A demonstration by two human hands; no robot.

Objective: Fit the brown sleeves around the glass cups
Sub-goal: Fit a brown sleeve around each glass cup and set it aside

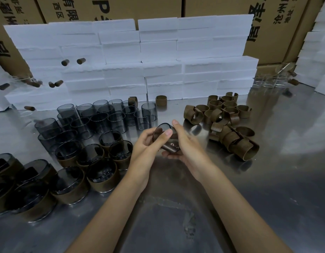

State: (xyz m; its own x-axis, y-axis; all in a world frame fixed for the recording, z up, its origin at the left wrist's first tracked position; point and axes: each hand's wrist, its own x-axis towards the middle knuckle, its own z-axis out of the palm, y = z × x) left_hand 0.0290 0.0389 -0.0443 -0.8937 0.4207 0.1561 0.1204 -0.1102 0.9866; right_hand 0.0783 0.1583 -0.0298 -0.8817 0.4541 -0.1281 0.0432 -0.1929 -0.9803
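While held, cup (162, 133) amid sleeves (229, 123).

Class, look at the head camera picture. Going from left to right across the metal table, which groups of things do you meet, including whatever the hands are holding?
Sleeved glass cups → bare glass cups → left hand → held glass cup → right hand → pile of brown sleeves → clear glasses at the far right.

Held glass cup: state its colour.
Smoky grey, see-through glass cup; clearest in the head view.
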